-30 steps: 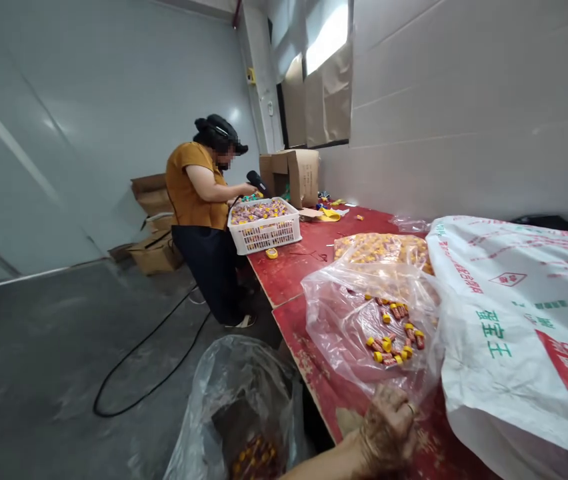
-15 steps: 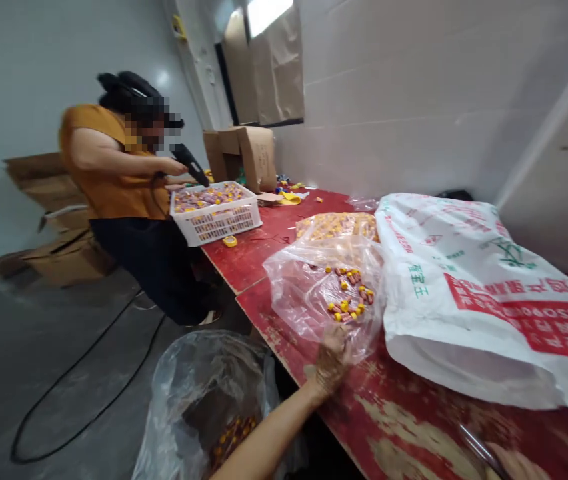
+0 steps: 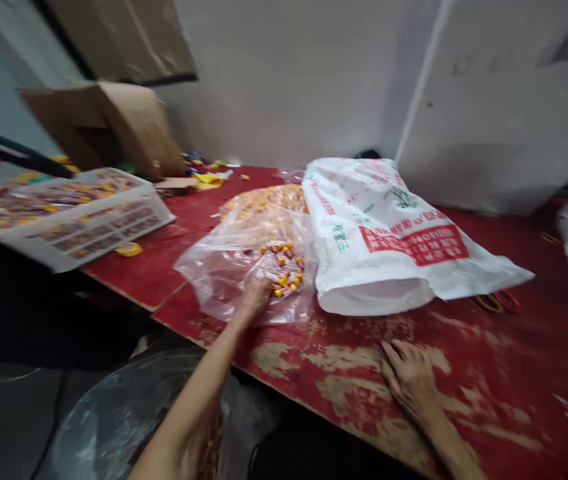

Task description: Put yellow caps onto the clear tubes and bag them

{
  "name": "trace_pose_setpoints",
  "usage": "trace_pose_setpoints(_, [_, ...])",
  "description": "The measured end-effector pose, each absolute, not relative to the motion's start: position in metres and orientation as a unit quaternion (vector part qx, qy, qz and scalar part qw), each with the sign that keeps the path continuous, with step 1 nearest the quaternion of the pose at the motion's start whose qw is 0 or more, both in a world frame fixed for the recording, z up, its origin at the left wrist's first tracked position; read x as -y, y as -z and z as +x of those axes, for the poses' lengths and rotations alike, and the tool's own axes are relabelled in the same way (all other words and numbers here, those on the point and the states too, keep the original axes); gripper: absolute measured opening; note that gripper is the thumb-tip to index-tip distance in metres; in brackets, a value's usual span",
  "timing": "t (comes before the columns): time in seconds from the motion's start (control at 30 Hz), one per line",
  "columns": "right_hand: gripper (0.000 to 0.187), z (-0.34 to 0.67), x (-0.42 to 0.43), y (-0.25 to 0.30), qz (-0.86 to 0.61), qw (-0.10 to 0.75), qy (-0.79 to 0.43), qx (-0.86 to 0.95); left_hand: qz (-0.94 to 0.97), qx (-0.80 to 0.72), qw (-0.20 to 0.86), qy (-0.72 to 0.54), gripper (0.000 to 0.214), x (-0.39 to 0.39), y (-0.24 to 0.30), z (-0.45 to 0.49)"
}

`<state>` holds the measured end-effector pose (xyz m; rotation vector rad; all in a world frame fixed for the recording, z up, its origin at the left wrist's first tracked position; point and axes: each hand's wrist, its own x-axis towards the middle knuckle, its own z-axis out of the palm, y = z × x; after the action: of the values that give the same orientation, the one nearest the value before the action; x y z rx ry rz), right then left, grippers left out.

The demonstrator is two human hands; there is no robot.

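Because the yellow-capped tubes sit loose in or on the slack clear bag, I reckon a tug could scatter them; left hand is at the bag, right hand on the red table, can't tell either's grip.

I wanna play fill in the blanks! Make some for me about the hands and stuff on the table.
1. The left hand is at the clear bag, near small pieces with ____ caps.
2. The right hand is on the worn tabletop, coloured ____.
3. In the picture, the printed sack lies to the ____ of the clear bag.

Missing words: yellow; red; right.
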<state>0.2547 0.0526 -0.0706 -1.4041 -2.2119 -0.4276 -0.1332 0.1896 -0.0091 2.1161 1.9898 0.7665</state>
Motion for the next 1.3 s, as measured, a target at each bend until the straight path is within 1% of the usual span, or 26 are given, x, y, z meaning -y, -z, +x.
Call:
trace_pose_setpoints(0.1, [0.030, 0.255, -0.053, 0.065, -0.529, 0.246, 0.098, 0.806, 0.706, -0.650, 0.070, -0.274, 0.008, -0.188, 0.011, -0.137])
trace_pose_setpoints(0.17, [0.028, 0.255, -0.054, 0.063, -0.533, 0.260, 0.067, 0.803, 0.692, -0.653, 0.050, -0.303, 0.015, -0.180, 0.008, -0.137])
trace_pose_setpoints(0.23, [0.027, 0.255, -0.055, 0.061, -0.535, 0.274, 0.041, 0.798, 0.658, -0.660, 0.026, -0.362, 0.023, -0.163, 0.002, -0.130])
trace_pose_setpoints(0.27, [0.026, 0.256, -0.055, 0.060, -0.536, 0.282, 0.029, 0.795, 0.634, -0.662, 0.030, -0.398, 0.026, -0.151, -0.002, -0.122])
trace_pose_setpoints(0.3, [0.026, 0.256, -0.054, 0.060, -0.535, 0.291, 0.016, 0.793, 0.610, -0.659, 0.055, -0.438, 0.028, -0.138, -0.005, -0.112])
trace_pose_setpoints(0.33, [0.025, 0.256, -0.053, 0.059, -0.532, 0.299, 0.002, 0.792, 0.586, -0.649, 0.104, -0.474, 0.030, -0.123, -0.007, -0.100])
trace_pose_setpoints(0.37, [0.026, 0.255, -0.051, 0.057, -0.528, 0.307, -0.012, 0.792, 0.568, -0.631, 0.175, -0.498, 0.032, -0.109, -0.009, -0.086])
trace_pose_setpoints(0.43, [0.027, 0.251, -0.046, 0.053, -0.521, 0.321, -0.045, 0.790, 0.540, -0.578, 0.344, -0.506, 0.032, -0.082, -0.010, -0.054])
trace_pose_setpoints(0.5, [0.028, 0.244, -0.038, 0.047, -0.511, 0.324, -0.084, 0.792, 0.515, -0.531, 0.469, -0.483, 0.031, -0.062, -0.006, -0.024])
trace_pose_setpoints(0.57, [0.028, 0.235, -0.029, 0.040, -0.496, 0.321, -0.112, 0.799, 0.499, -0.506, 0.529, -0.463, 0.029, -0.049, 0.000, 0.000])
trace_pose_setpoints(0.67, [0.026, 0.225, -0.019, 0.029, -0.472, 0.320, -0.137, 0.810, 0.487, -0.486, 0.563, -0.457, 0.028, -0.039, 0.010, 0.023])
trace_pose_setpoints(0.77, [0.024, 0.219, -0.016, 0.024, -0.461, 0.307, -0.158, 0.817, 0.441, -0.468, 0.599, -0.477, 0.034, -0.032, 0.018, 0.035])
trace_pose_setpoints(0.87, [0.024, 0.214, -0.014, 0.026, -0.456, 0.317, -0.143, 0.820, 0.402, -0.484, 0.600, -0.495, 0.033, -0.022, 0.021, 0.042])
trace_pose_setpoints(0.97, [0.024, 0.206, -0.010, 0.032, -0.456, 0.335, -0.137, 0.813, 0.423, -0.515, 0.558, -0.495, 0.030, -0.010, 0.021, 0.046])
trace_pose_setpoints(1.13, [0.022, 0.190, -0.007, 0.038, -0.498, 0.355, -0.218, 0.760, 0.474, -0.528, 0.511, -0.486, 0.035, -0.002, 0.022, 0.049])
trace_pose_setpoints(1.23, [0.022, 0.180, -0.005, 0.028, -0.540, 0.362, -0.271, 0.709, 0.504, -0.543, 0.492, -0.458, 0.040, -0.006, 0.024, 0.042])
trace_pose_setpoints(1.3, [0.022, 0.174, -0.002, 0.020, -0.564, 0.357, -0.311, 0.676, 0.538, -0.565, 0.456, -0.428, 0.044, -0.011, 0.023, 0.036])
